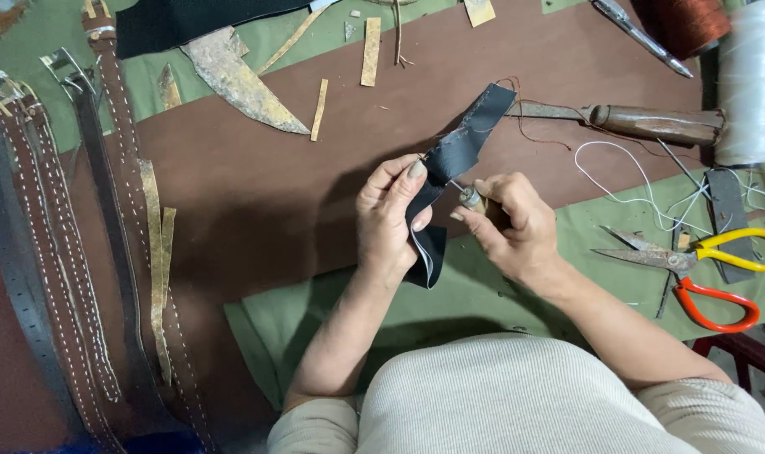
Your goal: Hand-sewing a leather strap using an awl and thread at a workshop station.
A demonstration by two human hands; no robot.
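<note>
My left hand (391, 214) pinches a dark leather strap (460, 145) that stands up from the hand and folds down below it. My right hand (509, 223) grips a small awl (469, 197) with a wooden handle. Its metal tip touches the strap just beside my left thumb. A thin brown thread (530, 113) trails from the strap's upper end toward the right. Both hands hover above a brown leather sheet (273, 193) and a green cloth (475, 298).
Several brown belts with white stitching (80, 252) lie at the left. Scissors with yellow and orange handles (702, 269) lie at the right, near white thread (643, 181), a white spool (752, 80) and a wooden-handled tool (643, 122). Leather scraps (235, 80) lie at the top.
</note>
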